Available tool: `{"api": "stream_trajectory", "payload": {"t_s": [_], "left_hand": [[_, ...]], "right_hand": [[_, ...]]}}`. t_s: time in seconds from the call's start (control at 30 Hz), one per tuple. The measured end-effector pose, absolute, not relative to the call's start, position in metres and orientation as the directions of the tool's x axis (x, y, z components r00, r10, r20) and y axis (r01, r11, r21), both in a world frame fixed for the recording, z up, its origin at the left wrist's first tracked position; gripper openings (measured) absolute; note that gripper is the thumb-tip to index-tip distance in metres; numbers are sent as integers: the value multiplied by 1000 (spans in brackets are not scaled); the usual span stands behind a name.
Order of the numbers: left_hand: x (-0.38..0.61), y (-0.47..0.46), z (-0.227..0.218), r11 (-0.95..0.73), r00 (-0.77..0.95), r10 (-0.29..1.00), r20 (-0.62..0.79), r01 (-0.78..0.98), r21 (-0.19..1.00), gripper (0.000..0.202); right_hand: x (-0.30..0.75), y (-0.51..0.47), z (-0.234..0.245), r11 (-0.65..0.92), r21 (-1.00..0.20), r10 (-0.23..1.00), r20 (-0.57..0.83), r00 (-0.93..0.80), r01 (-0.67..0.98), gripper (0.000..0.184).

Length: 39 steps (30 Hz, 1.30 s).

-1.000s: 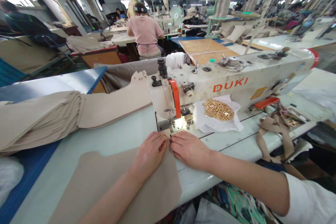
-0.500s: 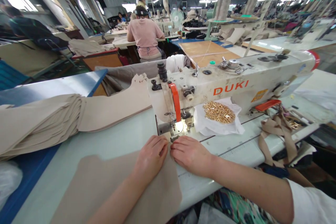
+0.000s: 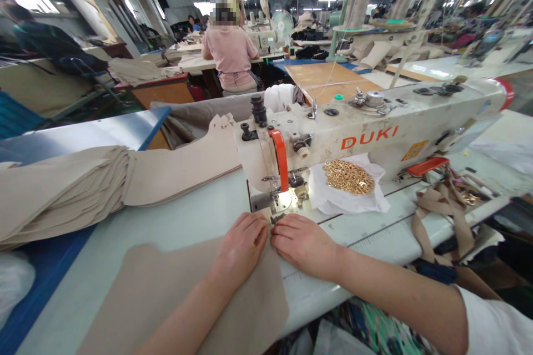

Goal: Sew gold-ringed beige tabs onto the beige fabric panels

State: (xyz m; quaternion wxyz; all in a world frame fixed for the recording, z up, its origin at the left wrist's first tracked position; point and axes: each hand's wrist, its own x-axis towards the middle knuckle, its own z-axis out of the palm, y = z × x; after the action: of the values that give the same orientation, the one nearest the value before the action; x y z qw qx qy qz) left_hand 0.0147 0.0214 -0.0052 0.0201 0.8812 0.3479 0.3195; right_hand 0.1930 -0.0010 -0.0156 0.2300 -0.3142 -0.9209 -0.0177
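Observation:
My left hand (image 3: 241, 248) presses a flat beige fabric piece (image 3: 166, 302) against the white sewing table, its fingertips at the fabric's upper edge. My right hand (image 3: 303, 247) lies beside it, fingers together, its fingertips touching that edge. Both hands sit just in front of the presser foot (image 3: 278, 217) of a white DUKI sewing machine (image 3: 368, 138). The needle area is lit and partly hidden by the machine's parts. Whether my right hand grips the fabric is hard to see.
A thick stack of beige fabric pieces (image 3: 62, 191) lies to the left. Gold rings on white paper (image 3: 347, 176) and beige straps (image 3: 441, 222) sit right of the needle. Ahead, a co-worker in a pink shirt (image 3: 230, 50) sits at another table.
My hands have hardly moved and stay at the presser foot. The whole view has tilted slightly as my head moved, and the co-worker ahead has shifted a little.

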Motion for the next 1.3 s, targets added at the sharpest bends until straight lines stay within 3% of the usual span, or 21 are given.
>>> {"api": "stream_trajectory", "payload": {"t_s": [0.63,1.3], "left_hand": [[16,22,-4,-767,555,613,563,589,255,19],[11,16,-8,-744,554,649,522,603,286,20]], "right_hand": [[193,-1,-12,797,-110,575,439,-691,594,14],[194,5,-4,812,80,531,311,-788,579,10]]}}
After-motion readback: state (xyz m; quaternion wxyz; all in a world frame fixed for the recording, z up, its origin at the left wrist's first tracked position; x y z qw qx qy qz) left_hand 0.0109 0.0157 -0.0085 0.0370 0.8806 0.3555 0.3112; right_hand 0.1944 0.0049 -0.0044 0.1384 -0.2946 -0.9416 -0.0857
